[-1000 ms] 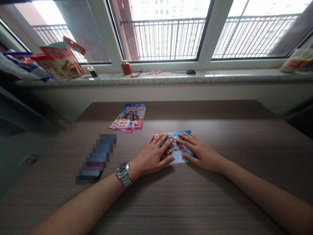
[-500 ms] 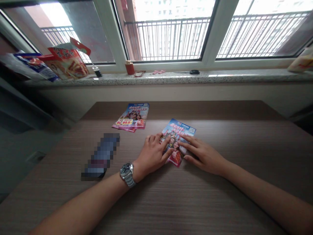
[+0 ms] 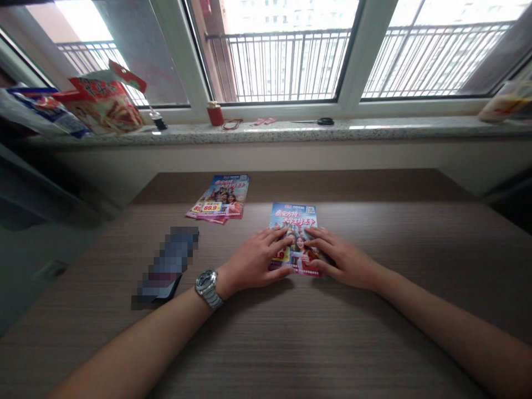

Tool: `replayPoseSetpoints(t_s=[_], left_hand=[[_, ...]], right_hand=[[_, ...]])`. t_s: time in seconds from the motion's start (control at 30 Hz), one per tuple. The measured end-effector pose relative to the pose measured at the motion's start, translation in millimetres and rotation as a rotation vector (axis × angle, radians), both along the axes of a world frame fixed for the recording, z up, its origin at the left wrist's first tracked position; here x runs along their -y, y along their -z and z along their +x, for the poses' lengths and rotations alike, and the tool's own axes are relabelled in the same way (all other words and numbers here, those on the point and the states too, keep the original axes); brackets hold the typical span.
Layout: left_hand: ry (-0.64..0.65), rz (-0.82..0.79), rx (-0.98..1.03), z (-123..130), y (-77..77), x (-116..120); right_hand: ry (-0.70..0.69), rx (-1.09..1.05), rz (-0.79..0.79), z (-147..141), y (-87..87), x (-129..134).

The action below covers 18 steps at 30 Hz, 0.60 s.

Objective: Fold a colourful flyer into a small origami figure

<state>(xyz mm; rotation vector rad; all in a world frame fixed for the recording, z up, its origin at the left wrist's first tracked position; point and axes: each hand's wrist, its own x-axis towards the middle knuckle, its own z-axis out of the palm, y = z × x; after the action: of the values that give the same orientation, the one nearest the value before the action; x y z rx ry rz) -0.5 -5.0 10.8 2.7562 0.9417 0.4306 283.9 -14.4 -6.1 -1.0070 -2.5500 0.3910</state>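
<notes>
A blue and pink printed flyer [image 3: 294,217] lies flat on the brown wooden table [image 3: 266,338], roughly square to me. My left hand [image 3: 261,257], with a metal watch [image 3: 209,288] at its wrist, rests its spread fingers over the flyer's left side. Over the right side lie the fingertips of my right hand [image 3: 344,257], also spread. Both hands cover part of the print, and neither grips anything. A small stack of like flyers [image 3: 224,194] sits farther back to the left.
Left of my hands lies a dark, pixelated phone-like object [image 3: 170,266]. Along the granite windowsill [image 3: 266,132] stand snack bags [image 3: 103,105], a red container [image 3: 215,114], scissors [image 3: 324,121] and a bottle-like item [image 3: 499,105] at the right.
The flyer under my hands has turned from a slant to nearly straight. My fingers have shifted with it and stay spread. The whole view has moved slightly.
</notes>
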Motion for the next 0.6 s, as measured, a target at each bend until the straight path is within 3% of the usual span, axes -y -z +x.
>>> replayPoseSetpoints(t_s=[0.27,0.6], left_hand=[[-0.038,0.013,-0.032,0.8,0.9,0.4],[-0.031,0.001,0.012,3.6,-1.9,2.4]], right_hand=[[-0.081,-0.004,0.012,2.6,2.9,-0.7],[-0.069,-0.103,-0.014,2.5,6.6,-1.3]])
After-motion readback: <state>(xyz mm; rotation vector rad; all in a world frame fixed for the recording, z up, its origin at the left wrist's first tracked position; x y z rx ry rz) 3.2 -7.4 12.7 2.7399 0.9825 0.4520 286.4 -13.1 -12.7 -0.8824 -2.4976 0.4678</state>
